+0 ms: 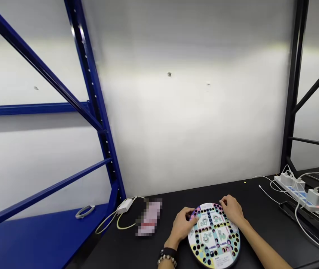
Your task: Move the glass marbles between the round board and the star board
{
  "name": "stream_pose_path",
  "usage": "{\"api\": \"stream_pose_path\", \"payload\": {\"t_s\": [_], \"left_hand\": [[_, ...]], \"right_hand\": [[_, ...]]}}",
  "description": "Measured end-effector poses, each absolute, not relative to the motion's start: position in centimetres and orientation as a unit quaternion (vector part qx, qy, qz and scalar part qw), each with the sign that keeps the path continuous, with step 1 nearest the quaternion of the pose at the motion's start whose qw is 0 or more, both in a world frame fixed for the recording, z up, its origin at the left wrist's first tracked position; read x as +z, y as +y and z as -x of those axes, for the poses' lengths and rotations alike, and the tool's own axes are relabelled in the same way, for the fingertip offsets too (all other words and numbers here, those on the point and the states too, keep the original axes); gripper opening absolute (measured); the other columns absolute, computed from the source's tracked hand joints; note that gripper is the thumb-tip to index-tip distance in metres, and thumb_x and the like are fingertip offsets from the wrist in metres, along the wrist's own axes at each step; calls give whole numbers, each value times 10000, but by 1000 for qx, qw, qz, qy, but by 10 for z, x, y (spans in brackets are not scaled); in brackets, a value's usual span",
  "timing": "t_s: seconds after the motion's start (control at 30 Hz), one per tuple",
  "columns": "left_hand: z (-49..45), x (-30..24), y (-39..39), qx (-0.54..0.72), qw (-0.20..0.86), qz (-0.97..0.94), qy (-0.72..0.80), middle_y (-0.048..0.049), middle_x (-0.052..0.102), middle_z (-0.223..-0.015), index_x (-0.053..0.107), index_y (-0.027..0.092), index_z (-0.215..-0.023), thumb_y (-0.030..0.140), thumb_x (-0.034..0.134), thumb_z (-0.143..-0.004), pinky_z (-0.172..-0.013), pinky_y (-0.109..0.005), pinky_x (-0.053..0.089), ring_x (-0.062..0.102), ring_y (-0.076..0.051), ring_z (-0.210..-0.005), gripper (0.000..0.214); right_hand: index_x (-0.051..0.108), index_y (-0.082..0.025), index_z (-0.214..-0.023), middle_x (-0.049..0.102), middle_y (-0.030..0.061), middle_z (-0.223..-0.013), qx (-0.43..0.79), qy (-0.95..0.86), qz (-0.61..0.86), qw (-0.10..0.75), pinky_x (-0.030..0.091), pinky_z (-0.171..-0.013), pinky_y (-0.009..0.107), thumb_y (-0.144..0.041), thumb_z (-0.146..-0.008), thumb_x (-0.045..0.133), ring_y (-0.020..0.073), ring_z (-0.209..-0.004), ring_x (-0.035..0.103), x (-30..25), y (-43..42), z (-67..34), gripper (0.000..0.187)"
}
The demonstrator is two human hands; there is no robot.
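A round game board (214, 239) is at the near edge of the view, printed with cartoon figures and ringed with rows of dark holes. My left hand (182, 226), with a dark band and a beaded bracelet at the wrist, grips its upper left rim, thumb on the top face and fingers partly hidden behind the edge. At the upper right rim, my right hand (232, 210) is closed with fingers bent against the edge; its fingertips are partly hidden. The bottom of the board nearly reaches the frame's lower edge.
On the black table (137, 254), a blurred pinkish item (149, 218) and a white adapter (125, 206) with a cable lie left. A power strip (299, 194) with chargers and a dark phone (291, 211) are right. A blue frame post (97, 101) rises left, a black post (292, 86) right.
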State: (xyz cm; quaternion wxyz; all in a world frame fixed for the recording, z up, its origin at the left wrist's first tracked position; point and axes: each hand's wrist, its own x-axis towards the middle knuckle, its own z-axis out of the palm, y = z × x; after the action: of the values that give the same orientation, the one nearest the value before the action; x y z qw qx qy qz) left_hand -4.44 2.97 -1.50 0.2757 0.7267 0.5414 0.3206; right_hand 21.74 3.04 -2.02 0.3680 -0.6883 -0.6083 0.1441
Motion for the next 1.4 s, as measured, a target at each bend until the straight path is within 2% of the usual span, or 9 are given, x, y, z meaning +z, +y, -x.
{"api": "stream_pose_path", "payload": {"t_s": [0.13,0.27,0.37,0.47,0.53,0.7,0.9,1.07,1.4], "left_hand": [[43,-16,32,325,284,-721,542,-96,727,-1083,738,194,-1072,436,657,-720,-860,-356,504,655,-256,-931,435],[43,-19,37,368,303,-686,550,-106,743,-1021,696,167,-1174,447,665,-715,-794,-345,534,670,-232,-839,539],[42,-19,37,341,282,-699,562,-92,747,-1011,733,190,-1099,465,623,-756,-766,-336,525,671,-233,-841,452],[40,-15,32,302,260,-727,559,-63,740,-1058,755,246,-1052,463,548,-818,-788,-326,506,660,-239,-917,380],[39,-10,28,289,251,-739,555,-41,730,-1099,745,282,-1082,454,517,-841,-834,-325,493,647,-237,-969,374],[36,-3,23,265,238,-749,559,-25,716,-1156,725,301,-1117,426,509,-848,-910,-331,466,629,-230,-1004,367],[37,-8,27,275,234,-741,567,-31,721,-1134,732,293,-1087,405,543,-823,-904,-338,459,626,-236,-1003,344],[37,-11,29,298,250,-725,569,-38,730,-1095,736,278,-1048,429,585,-790,-861,-331,464,633,-245,-984,335],[36,-10,29,319,277,-709,564,-57,738,-1029,727,243,-1015,438,618,-768,-821,-334,480,648,-246,-947,332]], "right_hand": [[640,-227,-684,642,28,-675,203,-619,646,398,365,-600,286,-501,-914,421,195,-672,585,-24,29,-223,419],[682,-200,-743,653,36,-697,256,-634,582,441,411,-640,299,-591,-895,419,195,-665,570,-28,25,-226,495],[731,-220,-978,708,59,-939,247,-676,575,389,439,-804,327,-547,-859,502,233,-874,604,-27,21,-224,417],[674,-339,-1200,639,38,-1248,205,-728,584,295,344,-1000,419,-536,-840,543,285,-1161,508,-24,15,-223,431],[644,-390,-1243,579,21,-1351,203,-733,595,258,289,-1040,466,-559,-856,518,301,-1246,441,-23,13,-222,441],[643,-392,-1253,575,8,-1361,218,-718,606,264,253,-1064,442,-504,-871,503,272,-1279,423,-26,13,-223,421],[684,-351,-1177,643,0,-1268,214,-704,611,291,310,-1021,398,-451,-871,490,253,-1207,493,-28,14,-224,376],[648,-287,-1213,649,37,-1253,212,-690,617,313,307,-1040,399,-441,-867,501,257,-1222,492,-31,14,-226,406],[685,-274,-1052,669,46,-1163,195,-673,640,315,305,-1007,418,-464,-884,485,254,-1146,517,-31,15,-227,322]]}}
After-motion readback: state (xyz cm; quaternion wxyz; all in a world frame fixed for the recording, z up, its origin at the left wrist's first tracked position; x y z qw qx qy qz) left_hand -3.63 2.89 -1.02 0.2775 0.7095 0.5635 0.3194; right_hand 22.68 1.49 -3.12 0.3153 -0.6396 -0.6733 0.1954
